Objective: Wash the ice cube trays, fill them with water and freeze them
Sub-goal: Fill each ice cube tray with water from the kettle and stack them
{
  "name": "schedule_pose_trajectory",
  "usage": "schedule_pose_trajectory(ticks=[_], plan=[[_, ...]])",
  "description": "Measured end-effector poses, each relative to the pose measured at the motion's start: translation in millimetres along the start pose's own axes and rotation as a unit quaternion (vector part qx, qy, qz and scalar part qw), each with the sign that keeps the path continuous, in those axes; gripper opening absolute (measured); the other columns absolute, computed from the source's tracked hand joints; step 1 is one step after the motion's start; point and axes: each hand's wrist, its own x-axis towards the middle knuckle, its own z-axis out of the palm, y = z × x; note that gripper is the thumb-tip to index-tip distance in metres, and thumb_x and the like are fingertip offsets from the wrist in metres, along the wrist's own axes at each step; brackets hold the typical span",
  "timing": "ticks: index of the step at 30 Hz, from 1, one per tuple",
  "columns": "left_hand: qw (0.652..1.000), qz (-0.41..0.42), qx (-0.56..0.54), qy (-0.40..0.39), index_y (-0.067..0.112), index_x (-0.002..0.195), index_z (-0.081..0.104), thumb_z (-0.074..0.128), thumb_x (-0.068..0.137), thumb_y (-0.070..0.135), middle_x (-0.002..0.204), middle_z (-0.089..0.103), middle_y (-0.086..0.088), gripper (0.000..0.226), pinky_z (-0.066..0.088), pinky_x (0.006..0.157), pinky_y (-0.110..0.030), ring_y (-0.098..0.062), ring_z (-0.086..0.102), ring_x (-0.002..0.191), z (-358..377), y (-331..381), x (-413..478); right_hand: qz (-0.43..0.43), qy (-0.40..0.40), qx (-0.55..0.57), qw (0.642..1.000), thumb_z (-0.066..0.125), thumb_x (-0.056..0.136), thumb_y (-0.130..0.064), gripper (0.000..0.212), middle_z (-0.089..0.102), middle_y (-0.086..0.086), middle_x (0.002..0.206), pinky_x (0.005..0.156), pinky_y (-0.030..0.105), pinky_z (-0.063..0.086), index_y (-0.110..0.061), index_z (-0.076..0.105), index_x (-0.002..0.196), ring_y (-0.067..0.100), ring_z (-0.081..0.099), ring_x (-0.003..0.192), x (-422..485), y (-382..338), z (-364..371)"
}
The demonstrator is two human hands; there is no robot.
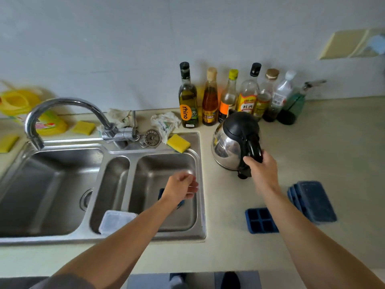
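Two arms outstretched: right hand (263, 170) grips the kettle (229, 142), left hand (180, 188) fingers (192, 184) loosely curled over sink (201, 215).

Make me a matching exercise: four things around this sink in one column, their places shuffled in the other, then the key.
Things:
1. kettle
2. yellow sponge
3. white tray
4. blue ice cube tray

Places:
A. in the narrow middle basin
B. flat on the counter, cells up
C. on the sink rim
D. gripped at its handle by the right hand

Pairs: 1-D, 2-C, 3-A, 4-B
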Motion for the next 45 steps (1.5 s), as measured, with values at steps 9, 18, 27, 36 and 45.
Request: schedule_pose_trajectory(ticks=[9, 18, 27, 36, 45], plan=[[0.998, 0.025, -0.061, 0.012, 0.009, 0.108, 0.068, 0.052, 0.106, 0.016, 0.104, 0.073, -0.009, 0.017, 0.058, 0.079, -0.035, -0.022, 0.071, 0.093, -19, -12, 7, 0.012, -0.059, -0.014, 0.998, 0.072, 0.069, -0.025, 0.012, 0.068, -0.008, 0.067, 0.062, 0.029, 0.045, -0.030, 0.070, 0.080, 0.005, 0.063, 0.065, -26, -22, -14], [0.987, 0.040, -0.150, -0.045, 0.013, 0.134, 0.060, 0.052, 0.106, 0.021, 0.130, 0.064, -0.004, 0.031, 0.046, 0.109, -0.046, -0.021, 0.058, 0.122, -43, -29, 8, 0.020, -0.141, -0.097, 0.985, 0.074, 0.081, -0.003, 0.013, 0.072, 0.007, 0.084, 0.075, 0.034, 0.045, -0.016, 0.071, 0.081, 0.025, 0.067, 0.092, -76, -69, -10], [0.960, -0.033, -0.264, -0.090, 0.021, 0.102, 0.073, 0.047, 0.106, 0.028, 0.103, 0.077, -0.005, 0.028, 0.052, 0.083, -0.036, -0.010, 0.074, 0.086, -57, -59, -12, 0.013, -0.218, -0.217, 0.951, 0.073, 0.078, -0.006, 0.010, 0.073, 0.011, 0.084, 0.075, 0.040, 0.051, -0.014, 0.073, 0.083, 0.028, 0.068, 0.089, -102, -97, 28], [0.944, -0.086, -0.298, -0.113, 0.011, 0.105, 0.077, 0.044, 0.107, 0.035, 0.112, 0.076, -0.012, 0.040, 0.053, 0.089, -0.038, -0.022, 0.075, 0.098, -71, -85, -29, -0.030, -0.232, -0.321, 0.918, 0.072, 0.073, -0.013, 0.019, 0.059, -0.004, 0.053, 0.065, 0.032, 0.044, -0.027, 0.068, 0.060, 0.019, 0.060, 0.066, -110, -114, 70], [0.928, -0.117, -0.330, -0.124, 0.008, 0.108, 0.076, 0.043, 0.107, 0.034, 0.116, 0.074, -0.016, 0.042, 0.053, 0.095, -0.042, -0.029, 0.071, 0.105, -82, -91, -26, -0.032, -0.238, -0.368, 0.898, 0.071, 0.077, -0.011, 0.004, 0.061, 0.002, 0.059, 0.063, 0.032, 0.045, -0.011, 0.073, 0.081, 0.018, 0.060, 0.064, -114, -124, 96]])
